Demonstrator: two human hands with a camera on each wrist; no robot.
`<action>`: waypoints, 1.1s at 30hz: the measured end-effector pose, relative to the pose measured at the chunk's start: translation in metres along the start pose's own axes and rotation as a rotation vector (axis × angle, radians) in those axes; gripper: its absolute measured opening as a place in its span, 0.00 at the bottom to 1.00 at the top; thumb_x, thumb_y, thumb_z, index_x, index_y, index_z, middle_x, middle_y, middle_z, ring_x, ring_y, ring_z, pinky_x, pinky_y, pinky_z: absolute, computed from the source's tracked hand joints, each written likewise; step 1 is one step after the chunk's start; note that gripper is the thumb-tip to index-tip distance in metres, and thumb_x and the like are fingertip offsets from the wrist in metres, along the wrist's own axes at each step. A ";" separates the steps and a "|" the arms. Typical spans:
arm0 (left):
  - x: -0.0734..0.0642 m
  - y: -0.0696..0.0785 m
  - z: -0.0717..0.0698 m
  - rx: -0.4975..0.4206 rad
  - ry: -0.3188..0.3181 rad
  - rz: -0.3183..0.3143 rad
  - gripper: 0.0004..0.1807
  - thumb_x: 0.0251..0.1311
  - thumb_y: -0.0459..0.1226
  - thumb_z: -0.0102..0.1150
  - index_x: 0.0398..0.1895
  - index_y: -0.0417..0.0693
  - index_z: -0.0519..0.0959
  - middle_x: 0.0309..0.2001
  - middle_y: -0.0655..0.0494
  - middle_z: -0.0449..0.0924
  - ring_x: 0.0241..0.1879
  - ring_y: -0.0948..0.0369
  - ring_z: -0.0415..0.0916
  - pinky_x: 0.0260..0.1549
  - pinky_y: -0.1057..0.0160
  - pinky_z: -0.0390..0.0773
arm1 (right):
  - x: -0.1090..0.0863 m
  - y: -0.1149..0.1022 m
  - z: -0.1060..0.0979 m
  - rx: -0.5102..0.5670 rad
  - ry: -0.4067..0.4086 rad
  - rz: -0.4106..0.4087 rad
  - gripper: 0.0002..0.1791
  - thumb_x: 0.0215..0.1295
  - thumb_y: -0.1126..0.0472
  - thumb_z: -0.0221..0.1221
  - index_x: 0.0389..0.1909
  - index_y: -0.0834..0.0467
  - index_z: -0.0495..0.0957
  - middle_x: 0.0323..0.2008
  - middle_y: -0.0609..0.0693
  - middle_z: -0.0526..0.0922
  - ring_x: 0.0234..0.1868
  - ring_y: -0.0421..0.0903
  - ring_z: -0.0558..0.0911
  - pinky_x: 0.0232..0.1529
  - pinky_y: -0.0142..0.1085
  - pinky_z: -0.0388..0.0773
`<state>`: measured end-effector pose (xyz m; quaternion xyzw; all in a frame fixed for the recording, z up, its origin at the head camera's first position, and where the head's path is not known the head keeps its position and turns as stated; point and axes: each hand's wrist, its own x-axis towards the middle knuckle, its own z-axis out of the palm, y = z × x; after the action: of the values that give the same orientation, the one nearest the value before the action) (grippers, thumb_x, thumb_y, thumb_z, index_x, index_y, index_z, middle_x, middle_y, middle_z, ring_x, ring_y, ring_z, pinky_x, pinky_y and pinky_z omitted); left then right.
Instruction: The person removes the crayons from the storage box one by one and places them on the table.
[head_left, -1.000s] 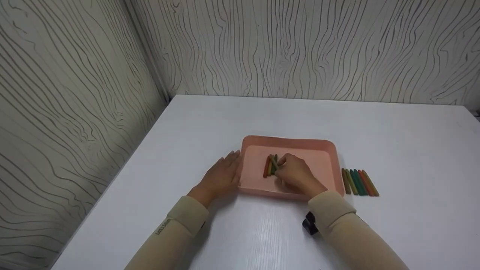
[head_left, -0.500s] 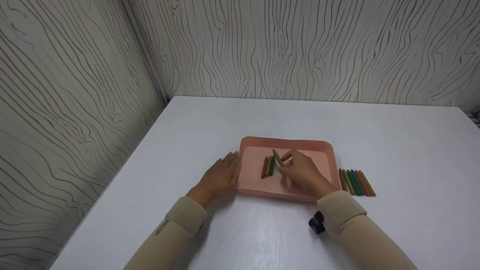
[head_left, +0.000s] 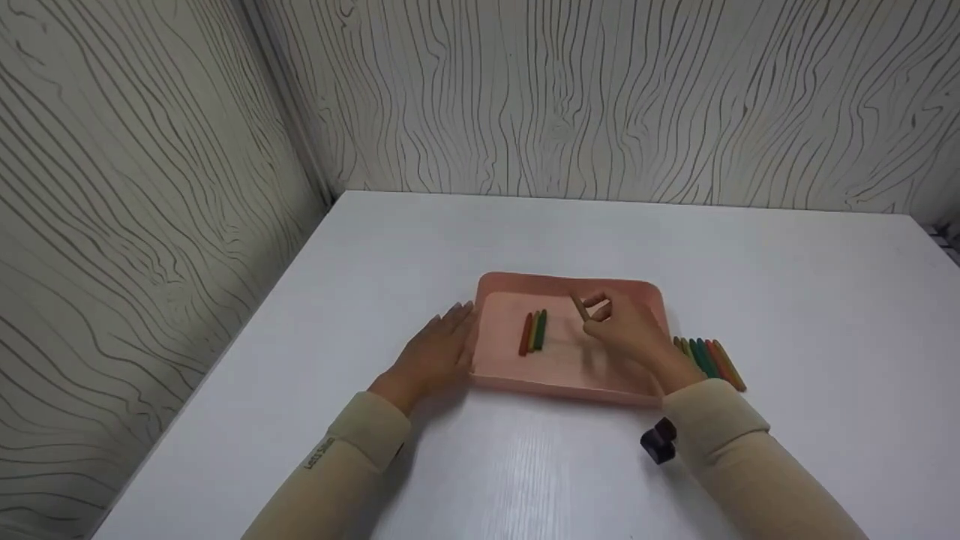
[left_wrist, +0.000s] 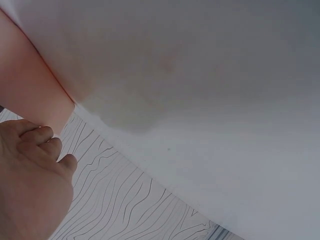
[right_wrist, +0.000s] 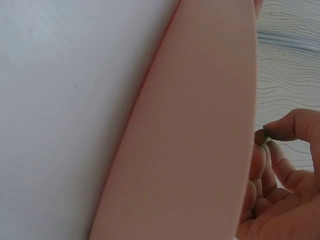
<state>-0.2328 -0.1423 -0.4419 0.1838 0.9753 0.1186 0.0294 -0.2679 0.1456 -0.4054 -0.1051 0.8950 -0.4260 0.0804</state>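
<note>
Between thumb and fingers, my right hand (head_left: 626,326) pinches a brownish crayon (head_left: 580,307) above the right part of the pink tray (head_left: 570,390). In the right wrist view only the end of that crayon (right_wrist: 260,136) shows past the tray wall. Inside the tray, a red crayon (head_left: 525,334), a yellowish crayon (head_left: 533,332) and a green crayon (head_left: 541,330) lie side by side, left of the right hand. My left hand (head_left: 435,349) rests on the table at the tray's left side, fingers extended. The left wrist view shows the left hand (left_wrist: 35,175) by the tray's wall.
Right of the tray, a row of several crayons (head_left: 727,364) lies on the white table (head_left: 525,472), partly hidden by the right wrist. A wood-grain patterned wall (head_left: 562,97) stands behind the table, and another (head_left: 135,225) runs along the left.
My right hand has lifted the brownish crayon away from the other crayons in the tray and moved right with it. The left hand stays beside the tray.
</note>
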 end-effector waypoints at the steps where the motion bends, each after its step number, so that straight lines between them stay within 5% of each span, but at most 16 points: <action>1: 0.000 0.000 0.000 0.001 -0.005 -0.007 0.30 0.75 0.46 0.26 0.76 0.46 0.46 0.75 0.56 0.44 0.73 0.59 0.39 0.69 0.58 0.43 | -0.001 0.001 -0.003 -0.001 0.001 -0.005 0.18 0.61 0.65 0.56 0.52 0.66 0.72 0.39 0.58 0.79 0.38 0.51 0.78 0.36 0.40 0.75; 13: 0.000 0.001 0.000 -0.024 -0.002 -0.016 0.30 0.75 0.48 0.25 0.76 0.48 0.46 0.75 0.57 0.44 0.73 0.59 0.38 0.69 0.58 0.43 | -0.017 0.015 -0.045 -0.115 0.057 -0.013 0.21 0.62 0.62 0.55 0.55 0.67 0.70 0.43 0.62 0.79 0.42 0.56 0.79 0.36 0.43 0.77; 22: 0.001 0.002 0.000 -0.033 -0.005 -0.033 0.31 0.75 0.50 0.23 0.76 0.48 0.46 0.75 0.57 0.44 0.73 0.60 0.38 0.69 0.59 0.42 | -0.029 0.039 -0.072 -0.156 0.073 0.061 0.24 0.63 0.59 0.53 0.58 0.66 0.68 0.46 0.65 0.77 0.38 0.53 0.79 0.34 0.40 0.76; 33: 0.000 -0.002 0.001 -0.025 -0.004 0.023 0.30 0.75 0.45 0.26 0.75 0.43 0.47 0.75 0.54 0.44 0.73 0.57 0.39 0.69 0.57 0.43 | -0.051 0.075 -0.098 -0.192 0.075 0.126 0.26 0.64 0.58 0.52 0.59 0.69 0.66 0.45 0.66 0.78 0.41 0.57 0.78 0.33 0.39 0.74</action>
<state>-0.2332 -0.1439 -0.4437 0.1949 0.9716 0.1305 0.0322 -0.2506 0.2776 -0.4000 -0.0401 0.9389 -0.3360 0.0632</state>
